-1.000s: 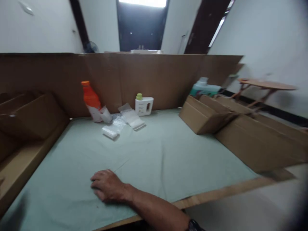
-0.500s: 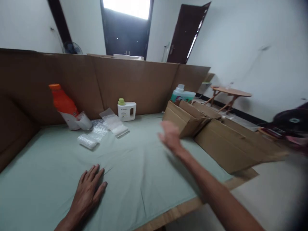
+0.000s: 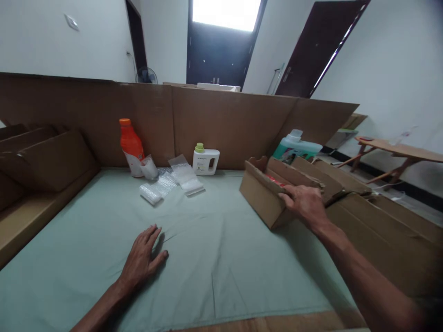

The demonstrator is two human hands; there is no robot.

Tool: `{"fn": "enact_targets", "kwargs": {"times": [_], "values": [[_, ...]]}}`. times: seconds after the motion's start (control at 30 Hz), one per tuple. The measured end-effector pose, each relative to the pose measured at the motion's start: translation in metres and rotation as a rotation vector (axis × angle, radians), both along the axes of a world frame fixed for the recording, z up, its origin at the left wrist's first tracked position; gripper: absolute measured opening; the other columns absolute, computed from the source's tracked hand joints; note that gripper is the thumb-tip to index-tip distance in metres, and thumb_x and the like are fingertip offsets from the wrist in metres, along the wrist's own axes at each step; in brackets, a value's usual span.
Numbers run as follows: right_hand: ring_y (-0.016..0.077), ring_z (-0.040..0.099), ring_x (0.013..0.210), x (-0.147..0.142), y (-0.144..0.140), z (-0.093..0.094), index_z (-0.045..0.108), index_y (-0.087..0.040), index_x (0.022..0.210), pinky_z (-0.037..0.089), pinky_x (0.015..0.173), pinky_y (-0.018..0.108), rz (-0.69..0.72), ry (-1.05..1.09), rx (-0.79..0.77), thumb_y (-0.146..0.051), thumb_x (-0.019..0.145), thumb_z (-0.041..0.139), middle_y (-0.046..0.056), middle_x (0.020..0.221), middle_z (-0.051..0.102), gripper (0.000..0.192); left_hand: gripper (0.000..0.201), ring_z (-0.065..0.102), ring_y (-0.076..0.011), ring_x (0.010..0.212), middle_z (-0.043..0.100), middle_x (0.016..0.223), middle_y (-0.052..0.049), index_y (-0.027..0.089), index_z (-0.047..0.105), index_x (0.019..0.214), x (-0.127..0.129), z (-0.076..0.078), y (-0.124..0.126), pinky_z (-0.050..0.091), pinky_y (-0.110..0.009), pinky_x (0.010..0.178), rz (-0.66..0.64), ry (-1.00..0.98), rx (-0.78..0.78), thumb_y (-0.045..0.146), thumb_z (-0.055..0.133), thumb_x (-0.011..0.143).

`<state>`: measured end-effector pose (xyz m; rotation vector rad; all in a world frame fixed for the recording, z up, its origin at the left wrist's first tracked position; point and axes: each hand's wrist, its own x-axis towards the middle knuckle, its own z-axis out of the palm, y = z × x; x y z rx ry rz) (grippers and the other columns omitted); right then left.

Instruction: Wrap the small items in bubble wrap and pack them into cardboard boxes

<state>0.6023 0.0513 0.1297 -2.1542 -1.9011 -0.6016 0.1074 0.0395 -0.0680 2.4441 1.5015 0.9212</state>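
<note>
The right hand (image 3: 306, 203) is closing its grip over the top edge of a flat-folded cardboard box (image 3: 263, 196), the front one of a leaning row on the right of the green-covered table (image 3: 214, 258). The box is not yet lifted clear; it is resting on the cloth against its neighbours, and everything beyond taking hold is left to do. The left hand (image 3: 143, 256) is lying flat and released on the cloth, well apart from the box, holding nothing.
</note>
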Motion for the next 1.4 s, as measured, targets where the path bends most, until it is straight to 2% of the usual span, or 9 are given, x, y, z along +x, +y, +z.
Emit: {"fn": "enact_targets", "kwargs": {"times": [0.17, 0.27, 0.37, 0.47, 0.7, 0.93, 1.17, 1.3, 1.4], "values": [[0.0254, 0.069, 0.089, -0.074, -0.055, -0.001, 0.074, -0.025, 0.090, 0.047, 0.086, 0.043, 0.478, 0.166, 0.098, -0.034, 0.093, 0.057, 0.006, 0.089, 0.077, 0.020, 0.071, 0.049, -0.0362, 0.137, 0.048, 0.151, -0.021, 0.018, 0.036, 0.152, 0.000, 0.004, -0.003, 0.046, -0.057, 0.109, 0.024, -0.141, 0.001, 0.044, 0.059, 0.090], [0.0279, 0.068, 0.107, -0.103, -0.080, 0.001, 0.070, -0.027, 0.110, 0.047, 0.096, 0.046, 0.577, 0.245, 0.191, -0.041, 0.095, 0.057, 0.008, 0.108, 0.075, 0.025, 0.080, 0.046, -0.0353, 0.140, 0.044, 0.154, -0.019, 0.021, 0.024, 0.156, 0.005, 0.005, -0.011, 0.044, -0.056, 0.111, -0.018, -0.213, -0.020, 0.044, 0.061, 0.089], [0.0319, 0.057, 0.128, -0.107, -0.098, -0.009, 0.053, -0.028, 0.139, 0.044, 0.106, 0.050, 0.477, 0.370, 0.239, -0.050, 0.090, 0.063, 0.012, 0.140, 0.061, 0.055, 0.085, 0.046, -0.0352, 0.141, 0.043, 0.155, -0.017, 0.023, 0.023, 0.156, 0.012, 0.008, -0.018, 0.044, -0.055, 0.112, -0.048, -0.268, -0.070, 0.045, 0.064, 0.085], [0.0307, 0.061, 0.124, -0.101, -0.102, -0.040, 0.048, -0.026, 0.144, 0.049, 0.104, 0.047, 0.344, 0.571, 0.172, -0.051, 0.086, 0.066, 0.012, 0.139, 0.061, 0.065, 0.083, 0.050, -0.0359, 0.137, 0.048, 0.151, -0.018, 0.021, 0.030, 0.153, 0.019, 0.014, -0.021, 0.046, -0.054, 0.110, -0.033, -0.331, -0.143, 0.046, 0.066, 0.083], [0.0309, 0.072, 0.081, -0.121, -0.058, -0.112, 0.069, -0.018, 0.091, 0.059, 0.072, 0.042, 0.286, 1.033, -0.251, -0.048, 0.068, 0.069, 0.011, 0.089, 0.078, 0.038, 0.057, 0.064, -0.0306, 0.113, 0.067, 0.124, -0.013, 0.019, 0.049, 0.140, 0.044, 0.035, -0.010, 0.054, -0.046, 0.096, -0.089, -0.448, -0.333, 0.032, 0.057, 0.084], [0.0284, 0.070, 0.071, -0.130, -0.003, -0.130, 0.062, -0.019, 0.088, 0.055, 0.061, 0.037, 0.135, 1.143, -0.143, -0.053, 0.065, 0.071, 0.008, 0.079, 0.075, 0.041, 0.065, 0.055, -0.0292, 0.128, 0.061, 0.136, -0.013, 0.019, 0.044, 0.146, 0.071, 0.043, 0.054, 0.043, -0.047, 0.110, -0.089, -0.470, -0.326, 0.019, 0.055, 0.082], [0.0297, 0.070, 0.086, -0.138, 0.003, -0.161, 0.062, -0.019, 0.100, 0.056, 0.075, 0.040, 0.148, 1.122, -0.048, -0.053, 0.076, 0.064, 0.010, 0.093, 0.075, 0.042, 0.066, 0.037, -0.0378, 0.144, 0.038, 0.155, -0.021, 0.016, 0.048, 0.143, 0.027, 0.047, 0.102, 0.032, -0.055, 0.116, 0.317, -0.272, -0.071, 0.031, 0.066, 0.081], [0.0307, 0.070, 0.085, -0.137, 0.003, -0.161, 0.062, -0.019, 0.099, 0.056, 0.075, 0.041, 0.109, 1.089, -0.073, -0.054, 0.075, 0.063, 0.011, 0.091, 0.075, 0.043, 0.086, 0.028, -0.0471, 0.147, 0.022, 0.162, -0.027, 0.013, 0.041, 0.147, 0.017, 0.056, 0.137, 0.030, -0.061, 0.114, 0.513, -0.282, -0.206, 0.042, 0.076, 0.075], [0.0313, 0.071, 0.087, -0.138, 0.003, -0.158, 0.062, -0.019, 0.100, 0.056, 0.077, 0.041, 0.110, 1.054, -0.074, -0.054, 0.076, 0.062, 0.011, 0.094, 0.075, 0.043, 0.078, 0.032, -0.0451, 0.145, 0.033, 0.157, -0.027, 0.011, 0.045, 0.144, 0.019, 0.060, 0.160, 0.026, -0.060, 0.116, 0.567, -0.387, -0.295, 0.025, 0.074, 0.073]]}}
